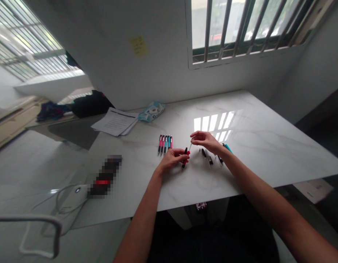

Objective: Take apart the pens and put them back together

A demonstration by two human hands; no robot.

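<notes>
My left hand (171, 160) is closed around red and black pen parts, a red barrel (188, 155) and a black piece (183, 163), tilted over the table. Just above and to the right, my right hand (205, 141) pinches a thin pale pen refill (190, 146). The refill's lower end meets the top of the red barrel; how far it sits inside cannot be made out. Left of the hands, several assembled red and teal pens (165, 143) lie side by side. Loose black and white pen parts (209, 159) lie below my right wrist, with teal pieces (227, 147) partly hidden behind the forearm.
The white marbled table (267, 146) stands against a wall with a barred window. Printed papers (116, 121) and a blue-and-white soft pack (152, 111) lie at the back. On the left are a pixelated dark object (106, 177) and a white device (73, 199) with a cable.
</notes>
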